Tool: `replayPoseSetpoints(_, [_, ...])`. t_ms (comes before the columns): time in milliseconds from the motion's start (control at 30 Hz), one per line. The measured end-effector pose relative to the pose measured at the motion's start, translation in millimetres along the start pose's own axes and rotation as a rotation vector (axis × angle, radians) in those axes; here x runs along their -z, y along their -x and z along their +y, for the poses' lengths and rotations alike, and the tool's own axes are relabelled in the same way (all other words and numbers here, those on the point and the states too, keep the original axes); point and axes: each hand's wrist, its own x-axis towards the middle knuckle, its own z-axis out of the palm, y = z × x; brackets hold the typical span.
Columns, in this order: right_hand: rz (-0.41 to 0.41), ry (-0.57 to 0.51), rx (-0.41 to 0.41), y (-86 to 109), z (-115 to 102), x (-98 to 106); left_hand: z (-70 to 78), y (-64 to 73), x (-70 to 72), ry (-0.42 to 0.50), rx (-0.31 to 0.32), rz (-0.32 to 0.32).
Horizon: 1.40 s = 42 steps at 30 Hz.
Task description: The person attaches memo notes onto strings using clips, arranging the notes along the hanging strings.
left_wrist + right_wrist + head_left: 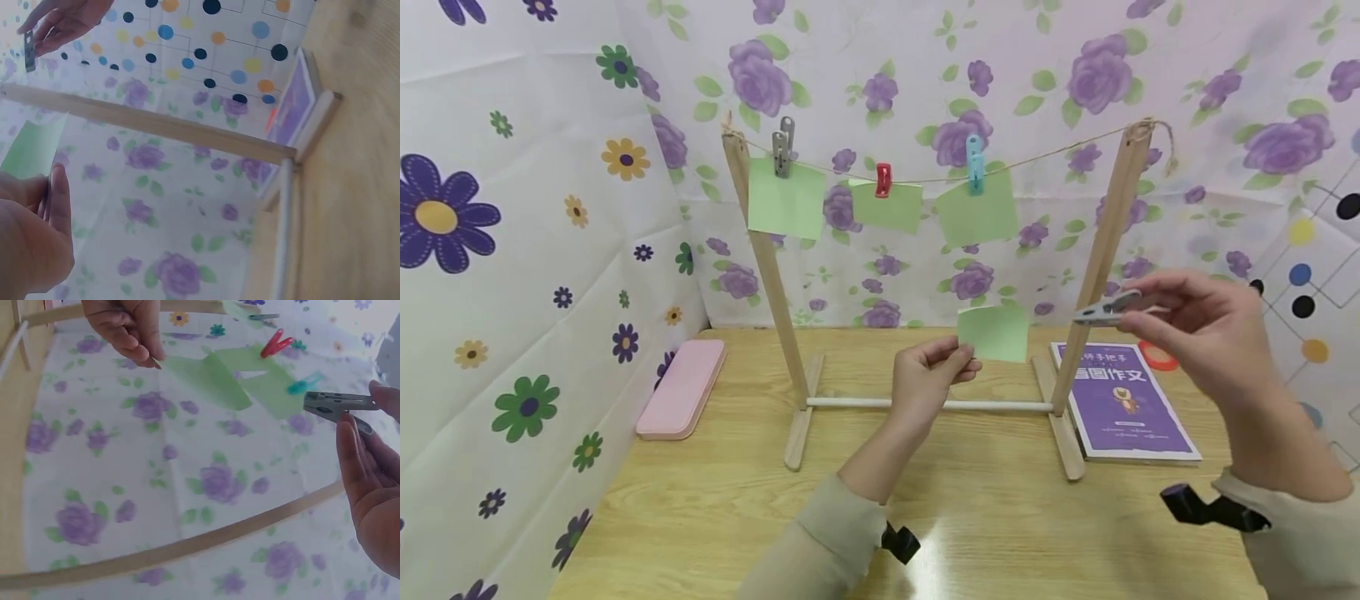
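My left hand pinches a green paper note by its lower left corner, below the string and between the posts. Near the right post, my right hand holds a grey clothespin by its handles; the right wrist view shows thumb and fingers on either side of the clothespin. Above, three green notes hang from the string: one under a grey clothespin, one under a red clip, one under a blue clothespin.
The wooden frame has a left post, a right post and a white crossbar. Behind its right foot lies a purple book, with a red ring beside it. A pink case lies on the table's left.
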Motion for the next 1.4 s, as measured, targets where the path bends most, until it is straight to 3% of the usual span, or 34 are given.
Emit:
replayPoseSetpoints(167, [-0.083,0.162,0.077,-38.5,-26.2,-3.6,20.4,-6.8,-18.3,0.009,-0.097,-0.02])
replayPoseSetpoints(367, [-0.112,0.255,0.121,-79.7,-46.6,-6.1,36.9,-12.7,-37.1,0.011,-0.163,-0.04])
replayPoseSetpoints(600, [-0.099,0.753,0.187,-114.8,-69.1,-12.7,49.4,-15.9,-53.7,-0.018,-0.226,-0.042])
replayPoseSetpoints(667, [-0.096,0.825,0.192,-124.1,-72.8,-14.9,52.8,-16.5,-57.3,-0.006,-0.247,-0.044])
replayPoseSetpoints(1033, [-0.125,0.975,0.227,-165.7,-81.8,-11.3,76.5,-23.2,-73.4,0.007,-0.319,-0.044])
replayPoseSetpoints(1400, [-0.182,1.097,0.098,-182.6,-79.9,-1.0,87.2,-31.5,-87.9,0.062,-0.289,-0.045])
